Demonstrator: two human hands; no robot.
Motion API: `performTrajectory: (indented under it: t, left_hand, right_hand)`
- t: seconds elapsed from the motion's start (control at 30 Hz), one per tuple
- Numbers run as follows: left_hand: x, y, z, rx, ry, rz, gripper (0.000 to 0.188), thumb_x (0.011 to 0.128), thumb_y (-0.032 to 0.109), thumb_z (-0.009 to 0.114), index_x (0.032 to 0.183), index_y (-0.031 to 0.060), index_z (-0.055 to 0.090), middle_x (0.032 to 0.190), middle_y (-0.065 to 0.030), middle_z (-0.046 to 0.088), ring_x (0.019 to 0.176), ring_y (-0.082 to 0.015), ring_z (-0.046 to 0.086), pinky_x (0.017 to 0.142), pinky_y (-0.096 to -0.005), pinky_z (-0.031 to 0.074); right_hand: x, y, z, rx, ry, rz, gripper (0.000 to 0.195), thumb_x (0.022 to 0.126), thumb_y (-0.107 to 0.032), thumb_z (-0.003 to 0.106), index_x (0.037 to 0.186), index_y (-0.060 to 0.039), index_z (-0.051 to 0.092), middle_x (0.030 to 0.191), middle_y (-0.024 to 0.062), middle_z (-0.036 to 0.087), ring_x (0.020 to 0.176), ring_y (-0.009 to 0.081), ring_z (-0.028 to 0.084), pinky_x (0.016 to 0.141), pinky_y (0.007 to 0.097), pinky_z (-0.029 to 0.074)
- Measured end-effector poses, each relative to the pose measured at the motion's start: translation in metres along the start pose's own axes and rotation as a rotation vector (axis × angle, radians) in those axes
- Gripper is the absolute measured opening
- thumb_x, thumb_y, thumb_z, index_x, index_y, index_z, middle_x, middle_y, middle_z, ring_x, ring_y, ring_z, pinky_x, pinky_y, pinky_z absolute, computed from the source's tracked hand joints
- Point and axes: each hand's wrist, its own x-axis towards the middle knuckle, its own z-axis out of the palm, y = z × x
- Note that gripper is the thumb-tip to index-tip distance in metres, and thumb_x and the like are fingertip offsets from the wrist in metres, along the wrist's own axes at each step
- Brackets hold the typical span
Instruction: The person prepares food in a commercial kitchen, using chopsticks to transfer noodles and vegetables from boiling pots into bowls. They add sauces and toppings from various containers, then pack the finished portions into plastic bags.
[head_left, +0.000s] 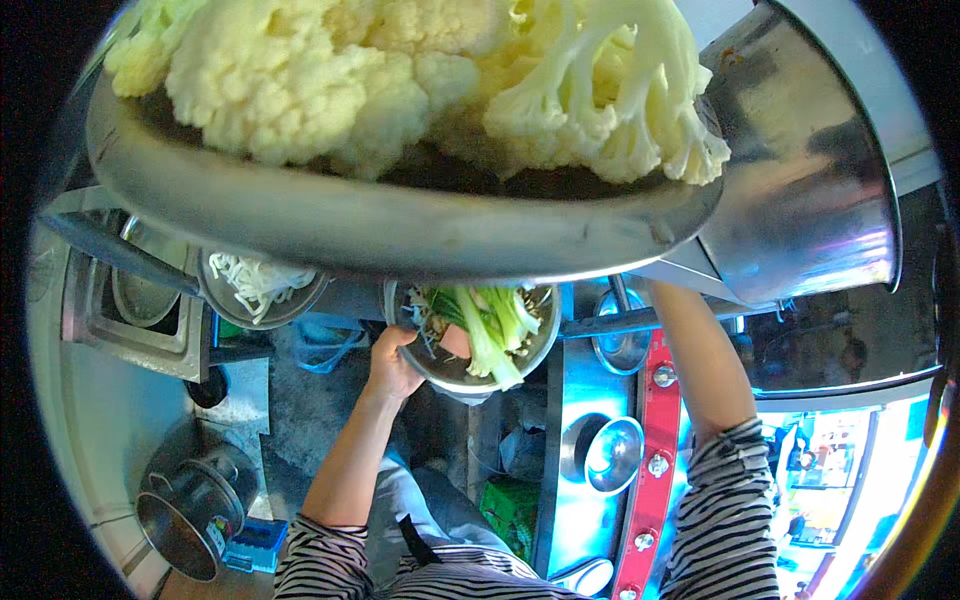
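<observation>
My left hand grips the left rim of a metal bowl, its thumb over the edge. Inside lie green leafy vegetable stalks, a pink slice that may be ham, and what look like pale sprouts. My right forearm reaches up on the right, and the hand itself is hidden behind metalware. Close above, a large metal basin holding cauliflower covers the upper view and hides the bowl's far edge.
Left of my bowl is a bowl of white noodles. A tall metal pot stands upper right. A red panel with knobs runs along the right, beside a small metal bowl. Dark pots stand at lower left.
</observation>
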Motion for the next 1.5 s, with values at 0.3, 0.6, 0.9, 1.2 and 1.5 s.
performTrajectory:
  t: [0.3,0.6,0.9,1.2,1.5]
  left_hand:
    - [-0.091,0.01,-0.006,0.218,0.279,-0.388,0.057,0.064,0.019,0.046,0.116,-0.0049,0.043,0.108,-0.0194,0.054,0.098,-0.0324,0.055,0.086,-0.0418,0.045]
    - [-0.079,-0.098,0.009,0.562,0.127,-0.971,0.053,0.07,0.02,0.046,0.118,-0.0033,0.044,0.11,-0.0157,0.055,0.1,-0.0274,0.055,0.091,-0.0369,0.041]
    - [-0.086,-0.263,0.028,0.463,-0.321,-1.748,0.054,0.075,0.022,0.039,0.122,-0.0052,0.038,0.116,-0.0175,0.05,0.109,-0.0269,0.049,0.098,-0.0382,0.035]
    - [-0.141,-0.376,0.001,0.991,-0.426,-2.078,0.041,0.091,0.025,0.039,0.127,0.0054,0.033,0.124,-0.0121,0.043,0.109,-0.0246,0.047,0.092,-0.0413,0.038]
    - [-0.07,-0.376,-0.05,0.968,0.245,-1.233,0.035,0.088,0.031,0.047,0.113,0.0067,0.042,0.108,-0.0173,0.053,0.101,-0.0313,0.052,0.084,-0.043,0.044]
  right_hand:
    - [-0.028,-0.003,0.037,0.745,-0.415,0.487,0.029,0.08,-0.031,0.058,0.097,-0.0064,0.057,0.089,0.0069,0.06,0.076,0.0157,0.056,0.066,0.0297,0.046]
    - [-0.345,-0.005,-0.006,0.946,-0.305,0.839,0.041,0.089,-0.029,0.048,0.121,-0.0042,0.041,0.101,0.006,0.057,0.087,0.0119,0.053,0.073,0.0274,0.047]
    - [-0.565,-0.116,0.034,1.162,0.679,1.437,0.045,0.082,-0.004,0.053,0.125,-0.0058,0.038,0.102,0.0108,0.058,0.088,0.0169,0.057,0.075,0.0295,0.049]
    - [-0.713,-0.068,0.077,0.646,0.488,1.674,0.036,0.07,-0.002,0.053,0.106,-0.0071,0.051,0.076,0.0078,0.061,0.067,0.0128,0.056,0.057,0.0272,0.046]
    - [-0.717,0.041,0.05,0.637,0.311,1.326,0.038,0.075,-0.007,0.056,0.113,-0.0082,0.051,0.094,0.0156,0.061,0.086,0.0244,0.06,0.074,0.0334,0.047]
